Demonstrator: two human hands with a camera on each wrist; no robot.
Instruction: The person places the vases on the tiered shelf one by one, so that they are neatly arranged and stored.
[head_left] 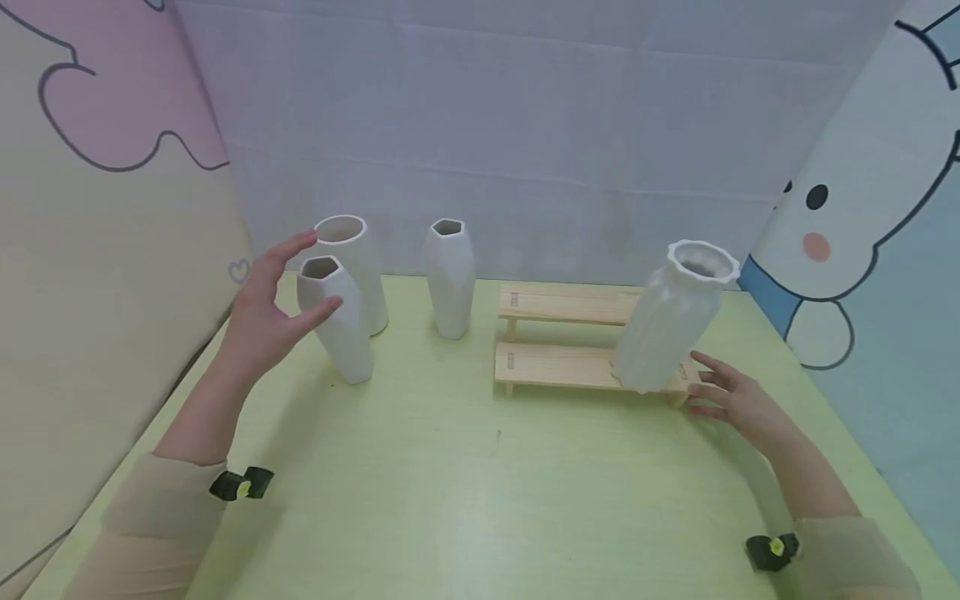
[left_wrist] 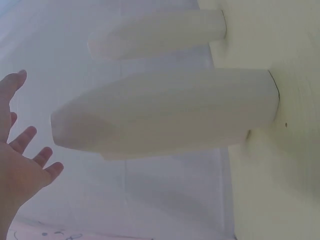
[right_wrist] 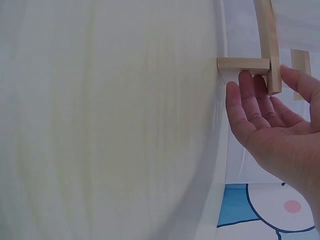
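My left hand (head_left: 262,317) is spread beside the top of a white faceted vase (head_left: 341,325), thumb and fingers apart on either side of its mouth. In the left wrist view, a gap shows between the fingers and that vase (left_wrist: 165,110). Over on the right, my right hand (head_left: 750,408) is at the end of a two-tier wooden stand (head_left: 562,365). The right wrist view shows its thumb above the board's end (right_wrist: 274,75) and loosely bent fingers below, by the leg (right_wrist: 242,63); firm contact is unclear. A white ruffled-rim vase (head_left: 671,325) stands on the lower tier.
Behind the nearer vase stands a white round-mouthed vase (head_left: 367,275). Another white faceted vase (head_left: 451,279) stands between it and the stand. All are on a pale yellow-green table (head_left: 465,483), with a white cloth backdrop (head_left: 510,125) behind and printed panels at the sides.
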